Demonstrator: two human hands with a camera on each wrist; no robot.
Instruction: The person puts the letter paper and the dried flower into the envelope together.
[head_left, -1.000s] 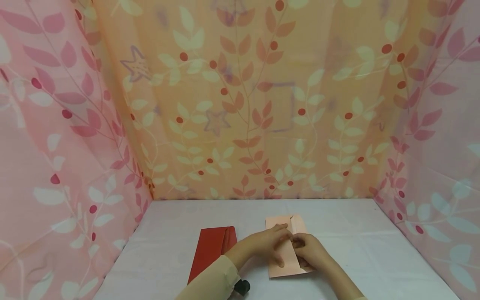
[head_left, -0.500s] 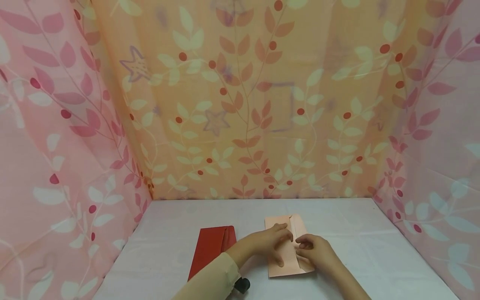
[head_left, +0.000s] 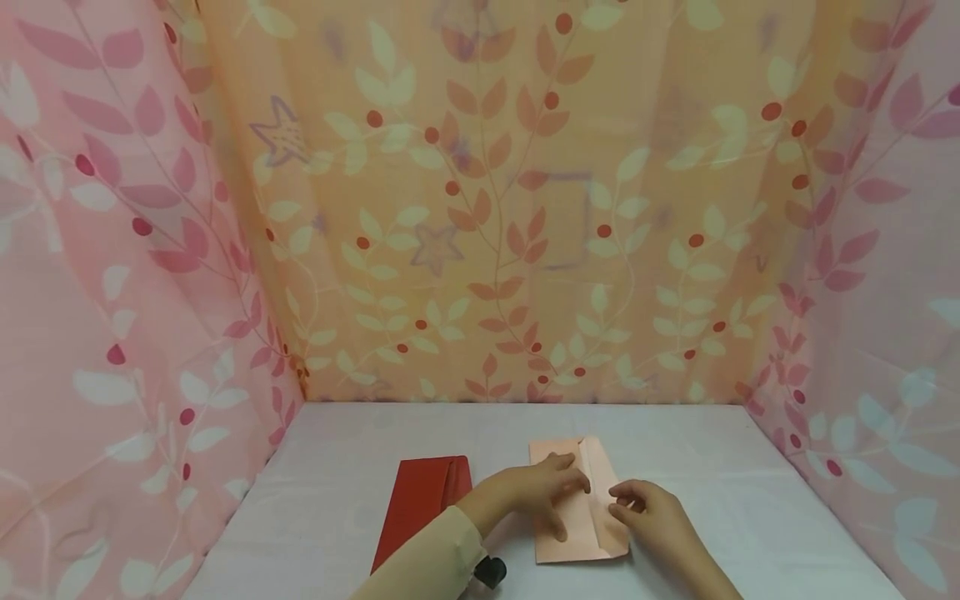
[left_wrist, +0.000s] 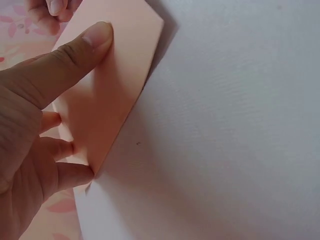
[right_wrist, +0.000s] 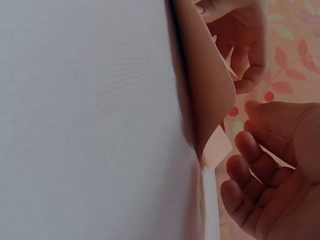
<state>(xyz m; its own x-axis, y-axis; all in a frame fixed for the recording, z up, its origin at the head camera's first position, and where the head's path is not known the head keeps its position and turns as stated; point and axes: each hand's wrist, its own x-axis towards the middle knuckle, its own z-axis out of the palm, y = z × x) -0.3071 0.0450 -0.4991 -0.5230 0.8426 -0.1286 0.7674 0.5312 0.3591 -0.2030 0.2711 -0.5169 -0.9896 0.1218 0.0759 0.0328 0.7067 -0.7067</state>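
Observation:
A pale pink envelope (head_left: pixel 577 537) lies on the table with its flap spread to the right. My left hand (head_left: pixel 546 492) rests on its body, fingers and thumb spread apart. In the left wrist view the thumb presses the paper of the envelope (left_wrist: pixel 125 55), with fingertips along its edge. My right hand (head_left: pixel 656 512) is at the flap's outer edge. In the right wrist view, the fingers of the right hand (right_wrist: pixel 280 170) are loosely bent with nothing between them, beside the raised flap (right_wrist: pixel 207 80). The left hand (right_wrist: pixel 245 45) shows behind it.
A red envelope (head_left: pixel 416 504) lies to the left, partly covered by the left sleeve (head_left: pixel 431 554). A small black round object (head_left: pixel 491 572) sits by the left cuff. Patterned curtains (head_left: pixel 480 208) stand behind the white table (head_left: pixel 352 433) and at both sides.
My right hand has drawn back to the right, from the pink envelope's opening to the outer edge of its flap. The left hand has stayed on the envelope.

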